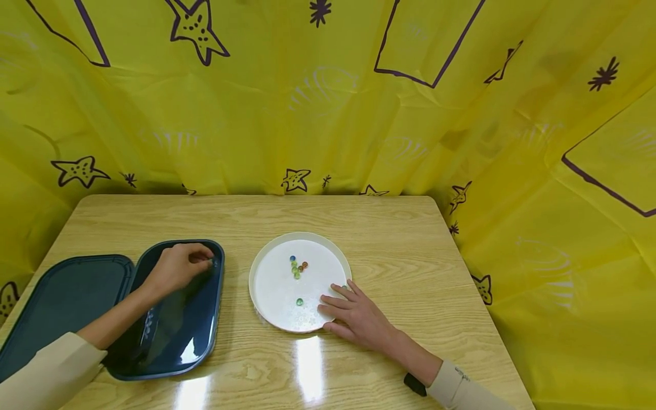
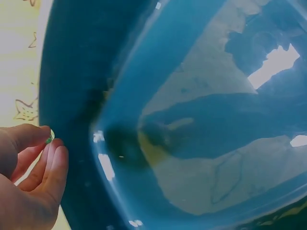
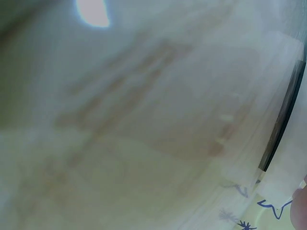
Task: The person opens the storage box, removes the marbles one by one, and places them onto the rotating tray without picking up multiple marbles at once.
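Observation:
My left hand (image 1: 179, 265) is over the far right part of a dark blue tray (image 1: 187, 319). Thumb and fingers pinch a small green marble (image 2: 52, 137), clearest in the left wrist view. My right hand (image 1: 361, 319) lies with spread fingers over the right rim of a round white plate (image 1: 277, 302). On that plate a blue marble (image 1: 292, 258), several yellow-green marbles (image 1: 294, 270) and two brown-orange marbles (image 1: 304, 265) sit close together. One green marble (image 1: 299, 302) lies apart nearer me, and another green marble (image 1: 344, 288) shows beside the right fingers.
A second dark tray or lid (image 1: 66, 302) lies left of the blue tray, against its edge. Both trays and the plate are on a wooden table (image 1: 410, 245). A yellow patterned curtain (image 1: 328, 114) hangs behind and to the right. The right wrist view is hazy.

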The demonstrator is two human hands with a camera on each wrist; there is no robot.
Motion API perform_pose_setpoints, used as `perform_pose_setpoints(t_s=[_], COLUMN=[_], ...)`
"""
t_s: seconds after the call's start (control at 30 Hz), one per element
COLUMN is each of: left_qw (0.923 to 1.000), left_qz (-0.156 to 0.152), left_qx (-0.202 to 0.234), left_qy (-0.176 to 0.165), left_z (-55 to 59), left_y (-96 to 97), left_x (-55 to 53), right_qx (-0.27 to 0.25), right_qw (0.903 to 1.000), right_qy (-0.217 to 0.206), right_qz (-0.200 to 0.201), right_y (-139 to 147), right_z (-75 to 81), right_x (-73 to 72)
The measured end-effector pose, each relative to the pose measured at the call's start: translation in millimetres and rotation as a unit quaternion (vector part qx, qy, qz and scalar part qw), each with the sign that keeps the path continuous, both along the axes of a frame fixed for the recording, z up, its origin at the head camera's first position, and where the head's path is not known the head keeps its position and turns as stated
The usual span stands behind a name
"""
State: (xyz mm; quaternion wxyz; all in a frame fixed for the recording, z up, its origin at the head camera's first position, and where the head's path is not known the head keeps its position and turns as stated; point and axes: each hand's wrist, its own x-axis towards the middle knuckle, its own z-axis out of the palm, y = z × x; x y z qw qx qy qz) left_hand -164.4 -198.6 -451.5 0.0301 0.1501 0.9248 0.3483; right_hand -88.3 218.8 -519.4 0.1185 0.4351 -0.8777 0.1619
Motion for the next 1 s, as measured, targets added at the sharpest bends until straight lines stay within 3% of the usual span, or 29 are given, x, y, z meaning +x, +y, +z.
perform_pose_setpoints(t_s=[0.3, 0.6, 1.0], left_qw=[0.9992, 0.9977, 0.9945], left_qz=[0.013, 0.002, -0.061], left_qx=[0.023, 0.057, 0.084], left_qy=[0.030, 0.037, 0.015], left_z=[25.0, 43.8, 34.0], left_y=[6.3, 33.1, 80.5], left_x=[8.5, 11.2, 5.5], right_qx=[-0.001, 0.002, -0.002], right_qw=[1.0000, 0.9998, 0.9997], right_qy=[-0.006, -0.017, -0.023], right_qz=[-0.004, -0.006, -0.010], right_y=[-0.1, -0.2, -0.4], right_z=[0.4, 1.7, 0.1], right_x=[0.5, 1.0, 1.2])
